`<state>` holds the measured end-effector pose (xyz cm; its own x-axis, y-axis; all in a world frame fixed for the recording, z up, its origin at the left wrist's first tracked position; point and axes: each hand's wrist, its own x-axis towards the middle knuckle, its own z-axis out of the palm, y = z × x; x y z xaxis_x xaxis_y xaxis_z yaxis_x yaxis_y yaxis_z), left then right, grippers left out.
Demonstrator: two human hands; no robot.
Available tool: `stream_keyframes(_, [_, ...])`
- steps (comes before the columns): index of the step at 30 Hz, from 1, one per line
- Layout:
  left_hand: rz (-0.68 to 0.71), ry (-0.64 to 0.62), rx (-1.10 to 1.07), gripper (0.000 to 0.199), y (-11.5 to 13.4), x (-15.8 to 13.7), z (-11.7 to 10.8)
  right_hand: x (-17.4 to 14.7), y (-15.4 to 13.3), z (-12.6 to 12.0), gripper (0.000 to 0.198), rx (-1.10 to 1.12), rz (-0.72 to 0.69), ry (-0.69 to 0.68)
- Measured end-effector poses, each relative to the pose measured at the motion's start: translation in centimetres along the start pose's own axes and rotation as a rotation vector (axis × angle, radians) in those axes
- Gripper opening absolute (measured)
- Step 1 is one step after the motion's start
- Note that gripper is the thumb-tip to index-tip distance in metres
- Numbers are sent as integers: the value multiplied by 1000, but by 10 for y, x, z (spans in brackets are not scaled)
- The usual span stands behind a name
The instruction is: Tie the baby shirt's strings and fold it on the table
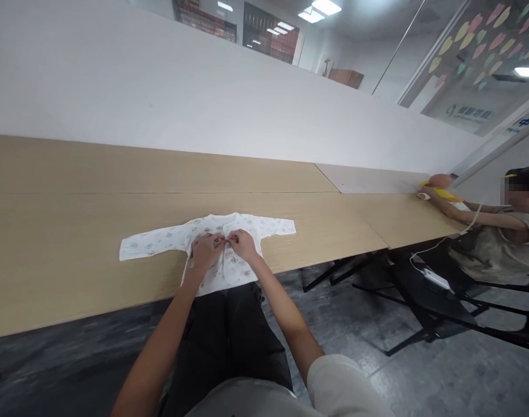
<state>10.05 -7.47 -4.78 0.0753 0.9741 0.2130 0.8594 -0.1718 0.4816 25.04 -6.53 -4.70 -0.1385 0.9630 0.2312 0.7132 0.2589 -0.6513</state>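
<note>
Head view: shirt (232, 267) beneath both hands (207, 250) (243, 244).

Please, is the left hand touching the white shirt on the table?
Touching. The head view shows it: the left hand pinches the white shirt near its middle front.

Head, single view: worn above the person's own lap (234, 341), set at lower centre; looks forward and down; holds left hand (209, 250) and right hand (242, 244) near, just below mid-frame; spans the table (73, 168), seen narrowing toward the right of the frame; meets the white wall (117, 98) across the upper left; reaches up to ceiling lights (327, 7), right of top centre; takes in a co-worker (496, 246), farther off, at right edge
</note>
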Motion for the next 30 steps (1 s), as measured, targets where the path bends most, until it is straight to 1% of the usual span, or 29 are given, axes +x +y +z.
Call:
stream_keyframes(4, [0, 9, -9, 30, 2, -2, -1, -2, -2, -2, 9, 25, -2, 10])
stream_keyframes(10, [10, 9, -19, 30, 3, -4, -2, -4, -5, -3, 12, 66, 66, 26])
stream_keyframes(13, [73, -8, -66, 30, 2, -4, -3, -5, -5, -2, 13, 75, 97, 48])
stream_keyframes(15, [129, -13, -119, 31, 1, -4, -3, -5, -6, -3, 14, 76, 92, 60])
stream_keyframes(17, [156, -4, -164, 33, 1, -3, -4, -6, -5, -3, 15, 77, 69, 71])
stream_keyframes(24, [109, 1, -212, 35, 3, -4, -5, -7, -4, -2, 15, 120, 24, 98])
stream_keyframes(30, [84, 0, -140, 32, 6, -6, -7, -9, -9, -4, 14, 140, 38, 106])
